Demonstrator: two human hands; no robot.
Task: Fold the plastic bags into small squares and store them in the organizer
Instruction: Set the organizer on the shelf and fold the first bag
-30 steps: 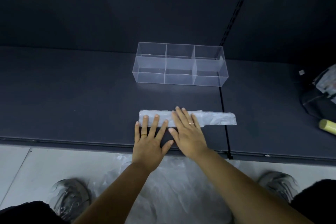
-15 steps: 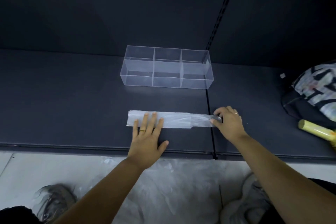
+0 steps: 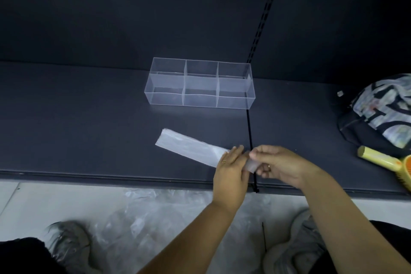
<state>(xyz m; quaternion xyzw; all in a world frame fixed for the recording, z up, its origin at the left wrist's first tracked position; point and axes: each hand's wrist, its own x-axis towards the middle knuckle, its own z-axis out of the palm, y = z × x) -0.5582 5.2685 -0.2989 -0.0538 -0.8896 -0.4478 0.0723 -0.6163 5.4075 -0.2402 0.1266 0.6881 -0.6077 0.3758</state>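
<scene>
A white plastic bag folded into a long narrow strip (image 3: 189, 147) lies slanted on the dark shelf (image 3: 77, 129), its left end farther back. My right hand (image 3: 278, 167) pinches the strip's right end and has it lifted and turned over towards the left. My left hand (image 3: 231, 173) rests with straight fingers on the strip just left of that fold. The clear organizer (image 3: 200, 87) with several compartments stands behind the strip and holds nothing visible.
A patterned bag (image 3: 382, 111) and a yellow and orange object (image 3: 378, 158) lie at the shelf's right. A black seam (image 3: 250, 135) runs across the shelf. More clear plastic bags (image 3: 155, 218) lie on the pale floor by my shoes (image 3: 69, 242).
My right hand took the strip's right end and lifted it over. My left hand slid right along the strip to the fold. The strip turned from level to slanted.
</scene>
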